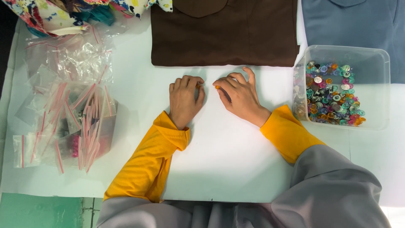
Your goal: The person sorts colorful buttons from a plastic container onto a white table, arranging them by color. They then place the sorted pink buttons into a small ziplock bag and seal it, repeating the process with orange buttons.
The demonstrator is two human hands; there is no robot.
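— Head view first: what do the hands hold?

— The left hand (184, 100) rests curled on the white surface (228, 156), fingers clenched on a small orange piece. The right hand (240, 95) pinches a matching orange bead (217, 87) at its fingertips.

— How should the two be brought together?

— Slowly, I'd judge — wrists kept down on the surface, the pieces lined up squarely before pressing.

— And beyond them?

— A clear tub of coloured snap buttons (333, 95) right, zip bags (71, 126) left, folded brown cloth (223, 31) behind.
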